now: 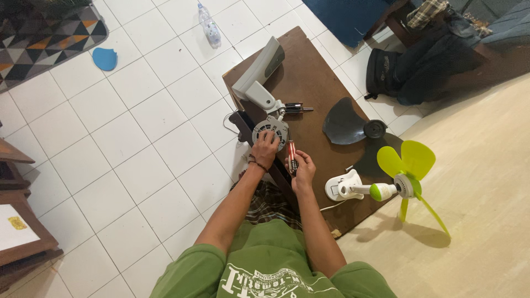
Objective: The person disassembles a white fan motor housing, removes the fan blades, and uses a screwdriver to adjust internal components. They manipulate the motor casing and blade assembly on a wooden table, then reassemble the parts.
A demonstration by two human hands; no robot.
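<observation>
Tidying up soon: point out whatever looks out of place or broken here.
A plastic bottle lies on its side on the tiled floor. The grey fan on the brown board is taken apart: its dark blade lies loose beside it.

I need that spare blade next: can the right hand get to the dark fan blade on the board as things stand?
Probably yes, once emptied: the right hand holds a small reddish part, and the board between it and the dark fan blade looks bare.
</observation>
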